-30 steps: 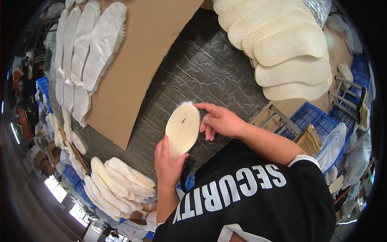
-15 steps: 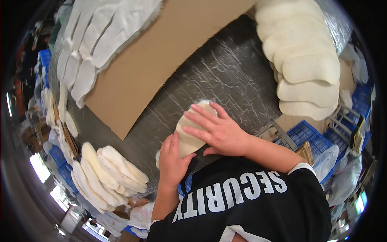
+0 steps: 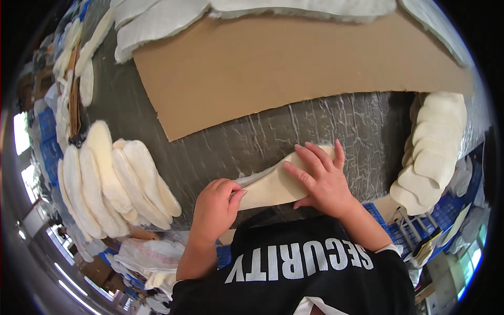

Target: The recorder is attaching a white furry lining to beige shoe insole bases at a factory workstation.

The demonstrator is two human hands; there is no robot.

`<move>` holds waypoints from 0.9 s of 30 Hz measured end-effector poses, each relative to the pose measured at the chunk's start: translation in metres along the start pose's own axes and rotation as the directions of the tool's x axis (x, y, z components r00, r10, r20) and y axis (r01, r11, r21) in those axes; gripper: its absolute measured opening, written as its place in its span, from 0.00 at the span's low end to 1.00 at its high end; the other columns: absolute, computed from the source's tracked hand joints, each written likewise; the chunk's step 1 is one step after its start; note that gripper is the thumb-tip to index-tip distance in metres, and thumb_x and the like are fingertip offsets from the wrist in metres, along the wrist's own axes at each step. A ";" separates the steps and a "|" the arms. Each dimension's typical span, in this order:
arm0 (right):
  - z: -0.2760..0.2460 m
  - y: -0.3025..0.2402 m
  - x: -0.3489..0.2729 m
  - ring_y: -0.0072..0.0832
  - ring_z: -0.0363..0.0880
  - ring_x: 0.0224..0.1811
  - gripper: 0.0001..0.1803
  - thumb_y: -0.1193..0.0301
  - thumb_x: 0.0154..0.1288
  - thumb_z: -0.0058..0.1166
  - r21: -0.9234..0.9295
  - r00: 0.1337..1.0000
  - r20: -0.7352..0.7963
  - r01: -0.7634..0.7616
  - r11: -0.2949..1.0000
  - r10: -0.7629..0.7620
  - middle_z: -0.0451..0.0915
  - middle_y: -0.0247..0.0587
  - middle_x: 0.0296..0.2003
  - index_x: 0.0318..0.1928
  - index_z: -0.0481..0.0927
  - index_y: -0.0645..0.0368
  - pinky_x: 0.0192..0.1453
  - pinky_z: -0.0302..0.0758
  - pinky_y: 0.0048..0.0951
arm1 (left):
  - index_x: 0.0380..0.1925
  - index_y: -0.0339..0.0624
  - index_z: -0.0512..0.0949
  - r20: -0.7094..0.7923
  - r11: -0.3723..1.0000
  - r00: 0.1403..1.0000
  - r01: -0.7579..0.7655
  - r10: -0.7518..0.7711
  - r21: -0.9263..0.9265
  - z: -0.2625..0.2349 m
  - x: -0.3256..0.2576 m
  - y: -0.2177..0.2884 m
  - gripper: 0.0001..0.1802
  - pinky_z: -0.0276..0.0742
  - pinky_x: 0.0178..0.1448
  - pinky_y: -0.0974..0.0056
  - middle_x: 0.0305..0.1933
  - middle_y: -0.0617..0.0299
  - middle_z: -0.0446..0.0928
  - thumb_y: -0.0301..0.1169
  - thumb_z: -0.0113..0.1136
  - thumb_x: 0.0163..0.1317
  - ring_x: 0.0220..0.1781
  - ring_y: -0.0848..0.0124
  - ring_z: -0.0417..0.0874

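Observation:
A cream insole (image 3: 270, 188) with a fluffy white underside lies in front of me on the dark, creased table covering. It slants up to the right, and white fluff shows along its far edge. At the left end, my left hand (image 3: 216, 202) pinches it between thumb and bent fingers. My right hand (image 3: 323, 181) rests over the right end with its fingers spread, the fingertips reaching the far edge and the thumb by the near edge. Both hands cover parts of the insole.
Beyond the insole is a large brown cardboard sheet (image 3: 294, 58), with white fluffy pieces (image 3: 163, 26) along its far side. Several fleecy insoles (image 3: 113, 178) are heaped at left. An overlapping row of cream insoles (image 3: 433, 147) stands at right, above blue crates (image 3: 378, 218).
The view has turned, so the cardboard now stretches across the far side. The insole lies more crosswise. My left hand has closed on its left end; the right stays spread over it.

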State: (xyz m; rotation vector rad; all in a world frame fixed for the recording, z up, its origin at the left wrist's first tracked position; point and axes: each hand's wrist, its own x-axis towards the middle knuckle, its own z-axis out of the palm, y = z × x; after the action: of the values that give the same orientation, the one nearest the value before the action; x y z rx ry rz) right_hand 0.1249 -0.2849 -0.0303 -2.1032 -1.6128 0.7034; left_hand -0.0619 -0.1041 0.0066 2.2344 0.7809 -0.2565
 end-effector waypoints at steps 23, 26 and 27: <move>0.006 -0.027 0.018 0.45 0.55 0.69 0.46 0.42 0.34 0.65 -0.239 0.996 0.000 -0.086 0.967 0.089 0.65 0.42 0.61 0.60 0.73 0.38 0.70 0.36 0.67 | 0.25 0.36 0.76 -0.116 0.995 0.993 0.004 -0.016 -0.098 0.016 0.010 -0.014 0.06 0.73 0.35 0.56 0.27 0.54 0.76 0.27 0.62 0.54 0.30 0.53 0.78; 0.011 -0.050 0.041 0.47 0.57 0.69 0.47 0.53 0.41 0.67 0.079 0.961 0.148 0.225 0.971 -0.235 0.63 0.48 0.65 0.65 0.66 0.48 0.71 0.49 0.59 | 0.27 0.36 0.77 -0.128 0.997 0.992 -0.005 -0.004 -0.075 0.017 0.009 -0.016 0.04 0.74 0.36 0.57 0.28 0.53 0.77 0.25 0.62 0.54 0.32 0.53 0.78; 0.024 -0.051 0.044 0.47 0.60 0.68 0.44 0.57 0.44 0.65 0.058 0.949 0.089 0.298 0.953 -0.303 0.65 0.48 0.63 0.65 0.66 0.48 0.69 0.54 0.56 | 0.29 0.35 0.78 -0.118 0.987 0.993 -0.022 0.002 -0.162 0.017 0.009 -0.018 0.03 0.75 0.37 0.60 0.30 0.54 0.77 0.22 0.61 0.55 0.33 0.57 0.80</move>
State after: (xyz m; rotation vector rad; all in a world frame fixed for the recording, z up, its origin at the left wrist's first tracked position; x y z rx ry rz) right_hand 0.0807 -0.2288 -0.0263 -1.7612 -1.8985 0.7369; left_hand -0.0647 -0.1019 -0.0196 2.1136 0.8204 -0.0529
